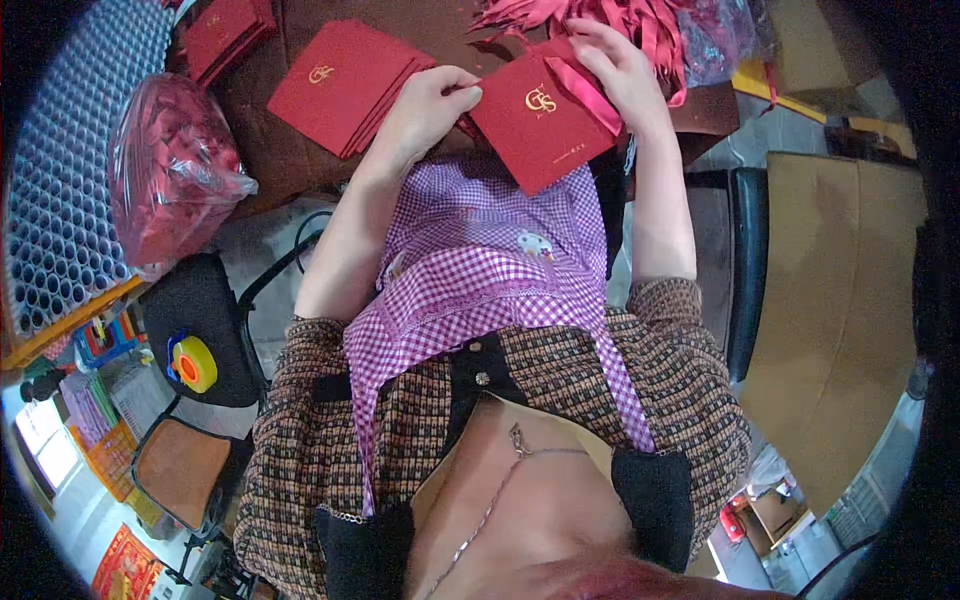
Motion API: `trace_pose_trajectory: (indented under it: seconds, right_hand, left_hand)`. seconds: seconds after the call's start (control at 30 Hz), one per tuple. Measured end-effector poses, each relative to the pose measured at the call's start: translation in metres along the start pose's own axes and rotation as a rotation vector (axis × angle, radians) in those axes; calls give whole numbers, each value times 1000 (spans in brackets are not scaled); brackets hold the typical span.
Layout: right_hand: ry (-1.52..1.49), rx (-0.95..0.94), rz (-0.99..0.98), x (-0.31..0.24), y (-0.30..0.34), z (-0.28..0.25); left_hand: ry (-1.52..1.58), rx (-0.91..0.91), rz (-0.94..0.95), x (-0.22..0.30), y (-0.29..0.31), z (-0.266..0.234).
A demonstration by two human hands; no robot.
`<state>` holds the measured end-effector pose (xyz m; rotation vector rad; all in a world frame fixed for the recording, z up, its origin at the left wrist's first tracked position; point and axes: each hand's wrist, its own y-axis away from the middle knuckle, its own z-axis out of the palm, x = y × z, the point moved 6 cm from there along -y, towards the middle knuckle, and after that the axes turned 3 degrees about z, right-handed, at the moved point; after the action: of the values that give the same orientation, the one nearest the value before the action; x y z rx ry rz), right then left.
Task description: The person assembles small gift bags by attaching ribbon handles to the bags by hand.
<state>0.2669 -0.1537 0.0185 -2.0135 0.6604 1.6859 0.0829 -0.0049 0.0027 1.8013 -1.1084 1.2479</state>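
Observation:
Over the table's near edge, a flat, square red packet [540,120] is tilted corner-down; whether it is a card or a flat bag I cannot tell. It bears a gold emblem, and a glossy pink ribbon [583,93] runs along its right part. At its left corner, my left hand [432,108] pinches the edge between thumb and bent fingers. My right hand [618,80] grips the upper right edge with curved fingers, beside the ribbon. Just left of my left hand lies a fanned stack of matching red packets [340,85].
The brown-covered table [270,150] also carries more red packets [225,35] at far left and a heap of red ribbons [600,15] behind my right hand. A clear bag of red pieces [180,170] stands left, by a blue honeycomb-like panel [70,150]. Cardboard [830,310] stands right.

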Motion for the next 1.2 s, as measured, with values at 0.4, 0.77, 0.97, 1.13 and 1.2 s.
trace_pose_trajectory:
  seconds: [0.4,0.77,0.97,1.13,1.2]
  right_hand:
    - [287,114,110,4,72,-19]
    - [-655,-32,-36,0,87,-41]
    - [-713,-84,-272,-41,85,-35]
    - [-432,66,-189,-38,79,-47]
    - [-274,177,-239,-47,80,-47]
  left_hand:
    - [198,60,-150,1,3,-3]
    - [-138,288,-19,-15,-5,-12]
    - [-136,267,12,-22,-9,-8]
    - [-88,247,-3,-13,-4,-8]
    - [-109,251,45,-4,-1,-9]
